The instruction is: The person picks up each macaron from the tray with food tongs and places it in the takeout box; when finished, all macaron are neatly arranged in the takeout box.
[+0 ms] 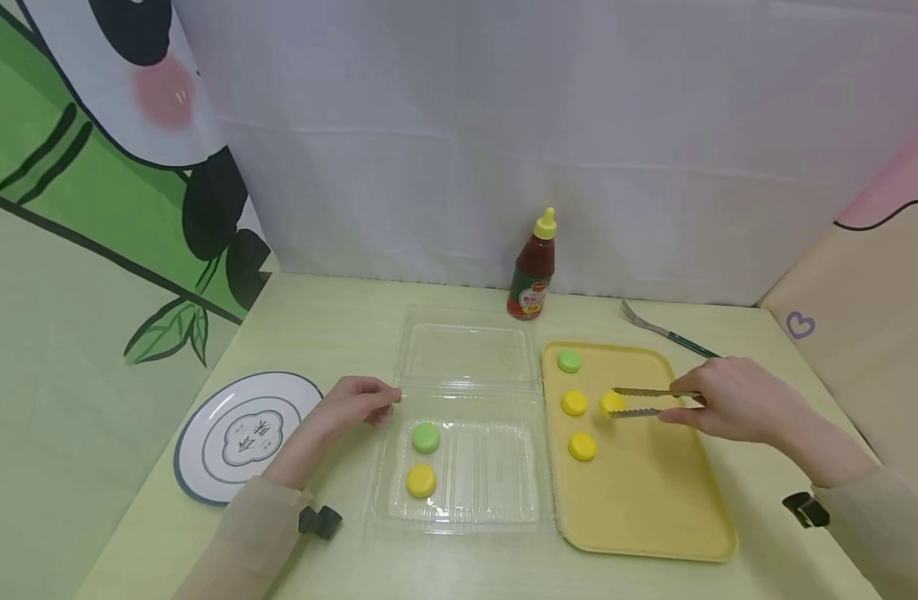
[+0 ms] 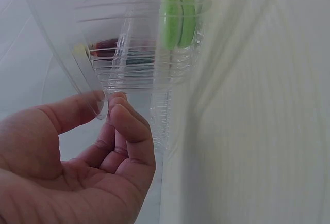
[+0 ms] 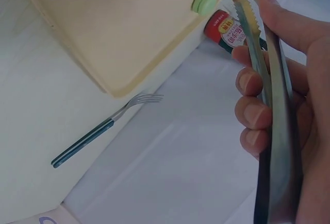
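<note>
My right hand [image 1: 744, 400] holds metal tongs [image 3: 278, 110] with serrated tips. Between those tips, over the yellow tray [image 1: 646, 508], is a yellow macaron [image 1: 611, 404]; whether they press on it I cannot tell. Two more yellow macarons [image 1: 575, 402] and a green macaron [image 1: 569, 360] lie on the tray's left side. At the left edge of a clear plastic box [image 1: 496, 475], my left hand [image 1: 357, 404] pinches the rim between thumb and fingers. The box lies with its lid folded back and contains a green macaron [image 1: 426, 437] and a yellow one.
A red sauce bottle [image 1: 532, 271] with a yellow cap stands at the back, by the wall cloth. Behind the tray lies a fork [image 1: 672, 333] with a dark green handle. A white plate [image 1: 212, 433] with a blue rim sits left of my left arm.
</note>
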The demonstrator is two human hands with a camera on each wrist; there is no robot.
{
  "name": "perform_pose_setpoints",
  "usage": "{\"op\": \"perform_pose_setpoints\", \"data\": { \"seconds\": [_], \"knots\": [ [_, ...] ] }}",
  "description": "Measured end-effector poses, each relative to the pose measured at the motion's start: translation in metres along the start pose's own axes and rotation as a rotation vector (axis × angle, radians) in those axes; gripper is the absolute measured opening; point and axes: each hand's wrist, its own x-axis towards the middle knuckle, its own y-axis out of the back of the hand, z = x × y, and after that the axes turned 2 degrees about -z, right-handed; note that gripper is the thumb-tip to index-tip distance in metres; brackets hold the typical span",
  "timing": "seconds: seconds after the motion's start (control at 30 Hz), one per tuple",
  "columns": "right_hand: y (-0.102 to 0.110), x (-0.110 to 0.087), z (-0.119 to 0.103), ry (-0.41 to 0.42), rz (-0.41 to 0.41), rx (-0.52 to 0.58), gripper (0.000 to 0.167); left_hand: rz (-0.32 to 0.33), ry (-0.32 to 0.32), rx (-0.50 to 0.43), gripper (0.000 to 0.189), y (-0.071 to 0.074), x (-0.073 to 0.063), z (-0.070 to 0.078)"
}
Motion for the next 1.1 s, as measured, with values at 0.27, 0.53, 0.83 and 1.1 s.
{"op": "perform_pose_setpoints", "data": {
  "seconds": [0.27,0.53,0.83,1.1],
  "knots": [
    [0.008,0.013,-0.010,0.024,-0.005,0.003,0.055,-0.004,-0.001,0.011,0.027,0.000,-0.001,0.000],
    [0.015,0.025,-0.019,0.039,-0.006,-0.007,0.055,-0.001,0.003,0.001,0.027,0.000,0.000,0.000],
    [0.019,0.042,-0.034,0.074,-0.016,-0.011,0.057,0.007,0.009,0.002,0.027,0.000,0.001,-0.001],
    [0.020,0.057,-0.047,0.086,-0.041,0.022,0.058,0.008,0.006,0.008,0.026,-0.001,0.003,-0.002]
  ]
}}
